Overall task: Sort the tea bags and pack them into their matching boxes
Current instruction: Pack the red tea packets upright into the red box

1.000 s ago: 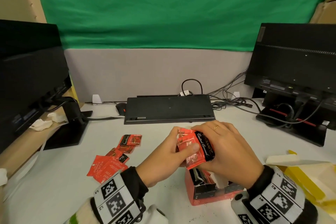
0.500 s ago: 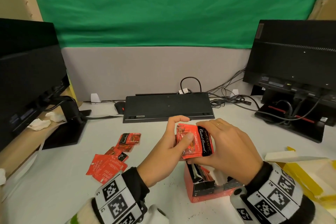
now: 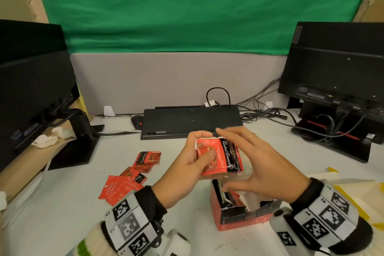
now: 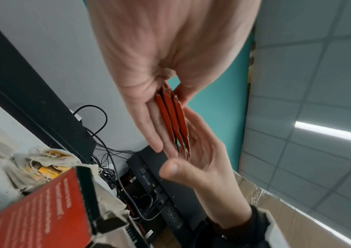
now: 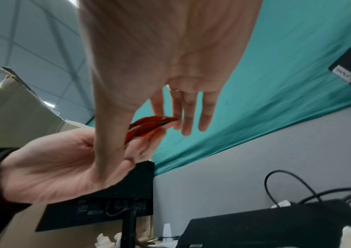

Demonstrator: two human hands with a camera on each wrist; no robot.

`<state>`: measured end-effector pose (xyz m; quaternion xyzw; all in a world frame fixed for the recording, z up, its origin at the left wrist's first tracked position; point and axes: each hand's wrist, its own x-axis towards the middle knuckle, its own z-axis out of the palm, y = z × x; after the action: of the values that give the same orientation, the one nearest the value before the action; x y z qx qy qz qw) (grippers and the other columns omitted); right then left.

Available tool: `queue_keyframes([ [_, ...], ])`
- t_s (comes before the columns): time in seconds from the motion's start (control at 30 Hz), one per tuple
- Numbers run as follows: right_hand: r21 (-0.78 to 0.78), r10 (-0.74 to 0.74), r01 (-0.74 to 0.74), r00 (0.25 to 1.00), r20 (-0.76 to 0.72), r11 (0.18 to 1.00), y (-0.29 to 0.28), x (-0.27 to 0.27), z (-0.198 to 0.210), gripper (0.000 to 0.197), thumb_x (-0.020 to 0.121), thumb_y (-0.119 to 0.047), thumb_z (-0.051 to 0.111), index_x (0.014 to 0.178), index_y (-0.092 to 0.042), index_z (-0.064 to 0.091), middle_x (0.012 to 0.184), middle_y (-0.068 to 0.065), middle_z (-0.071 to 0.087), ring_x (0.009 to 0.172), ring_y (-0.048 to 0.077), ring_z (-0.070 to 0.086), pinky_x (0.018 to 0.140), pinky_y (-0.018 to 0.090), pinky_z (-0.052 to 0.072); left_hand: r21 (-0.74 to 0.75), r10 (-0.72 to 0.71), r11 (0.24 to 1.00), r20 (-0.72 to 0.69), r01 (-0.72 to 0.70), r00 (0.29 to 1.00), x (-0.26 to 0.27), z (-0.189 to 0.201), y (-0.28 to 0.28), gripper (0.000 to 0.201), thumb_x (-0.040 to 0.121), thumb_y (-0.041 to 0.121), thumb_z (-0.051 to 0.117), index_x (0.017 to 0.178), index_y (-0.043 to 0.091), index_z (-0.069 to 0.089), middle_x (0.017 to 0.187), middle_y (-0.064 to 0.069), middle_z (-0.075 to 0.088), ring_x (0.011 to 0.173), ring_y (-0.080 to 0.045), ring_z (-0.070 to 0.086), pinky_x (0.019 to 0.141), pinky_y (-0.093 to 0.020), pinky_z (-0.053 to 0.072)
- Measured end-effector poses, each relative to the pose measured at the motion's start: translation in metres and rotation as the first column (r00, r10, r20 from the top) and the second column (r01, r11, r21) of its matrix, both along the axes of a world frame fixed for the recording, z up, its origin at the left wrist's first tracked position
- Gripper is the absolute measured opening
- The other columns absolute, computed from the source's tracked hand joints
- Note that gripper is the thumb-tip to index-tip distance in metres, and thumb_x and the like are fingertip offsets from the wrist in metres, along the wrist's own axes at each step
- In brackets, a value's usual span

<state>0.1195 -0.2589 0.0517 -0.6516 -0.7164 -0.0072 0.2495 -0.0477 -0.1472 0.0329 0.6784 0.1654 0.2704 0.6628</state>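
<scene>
A stack of red tea bags (image 3: 218, 157) is held above the open red box (image 3: 239, 217). My left hand (image 3: 202, 147) grips the stack, thumb on top and fingers underneath. My right hand (image 3: 259, 162) is at the stack's right edge with straight fingers and the thumb stretched out below it. In the left wrist view the tea bags (image 4: 172, 120) show edge-on between my left thumb and fingers, with the right hand (image 4: 204, 161) cupped beside them. The right wrist view shows the tea bags (image 5: 149, 127) in the left hand (image 5: 64, 161). Several loose red tea bags (image 3: 133, 174) lie on the table to the left.
A yellow box (image 3: 353, 191) with open flaps lies at the right edge. A black keyboard (image 3: 191, 122) and a mouse (image 3: 137, 120) sit behind the hands. Monitors stand at the left (image 3: 31, 89) and right (image 3: 336, 72), with cables (image 3: 268, 112) trailing at the back right.
The right hand has loosened its hold on the stack and its fingers have straightened. The left hand has kept its grip and the stack now lies flatter, slightly higher over the box.
</scene>
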Motion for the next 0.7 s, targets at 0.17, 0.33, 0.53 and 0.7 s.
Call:
queue_keyframes([
  [0.17,0.235,0.125,-0.158,0.981,0.150,0.959,0.004,0.014,0.004,0.041,0.085,-0.034,0.061,0.126,-0.033,0.060,0.139,-0.008,0.049,0.130,0.010,0.042,0.101,0.024,0.043,-0.281,-0.010,0.959,0.048,0.024,0.999,0.000,0.005,0.006,0.046,0.098,0.007,0.048,0.137,0.031,0.040,0.119,-0.009,0.066,0.096,-0.019,0.070,0.087,-0.035,0.056],
  [0.33,0.235,0.216,-0.229,0.973,0.082,0.945,0.005,0.011,0.003,0.030,0.088,-0.030,0.057,0.114,-0.026,0.071,0.116,-0.012,0.068,0.115,0.007,0.058,0.096,0.026,0.048,-0.371,-0.059,0.926,0.027,0.065,0.998,0.004,0.000,0.002,0.047,0.100,0.011,0.045,0.142,0.030,0.038,0.114,-0.009,0.067,0.092,-0.021,0.068,0.084,-0.036,0.053],
  [0.53,0.020,0.080,-0.080,0.997,-0.008,0.997,-0.010,0.031,0.027,0.024,0.084,-0.044,0.060,0.098,-0.033,0.076,0.087,-0.021,0.072,0.081,-0.006,0.064,0.073,0.013,0.050,0.133,-0.010,0.989,-0.348,0.059,0.938,0.002,-0.013,0.006,0.042,0.100,0.048,0.032,0.140,0.037,0.034,0.127,0.008,0.055,0.115,-0.007,0.057,0.095,-0.024,0.047],
  [0.7,-0.320,-0.130,0.172,0.981,0.146,0.932,-0.015,0.049,0.028,0.016,0.086,-0.034,0.068,0.099,-0.030,0.076,0.089,-0.013,0.075,0.080,0.000,0.065,0.073,0.017,0.053,0.378,-0.035,0.880,-0.555,0.289,0.831,0.001,-0.028,0.004,0.074,0.085,0.048,0.066,0.146,0.040,0.024,0.135,0.010,0.034,0.125,-0.002,0.041,0.094,-0.012,0.036],
])
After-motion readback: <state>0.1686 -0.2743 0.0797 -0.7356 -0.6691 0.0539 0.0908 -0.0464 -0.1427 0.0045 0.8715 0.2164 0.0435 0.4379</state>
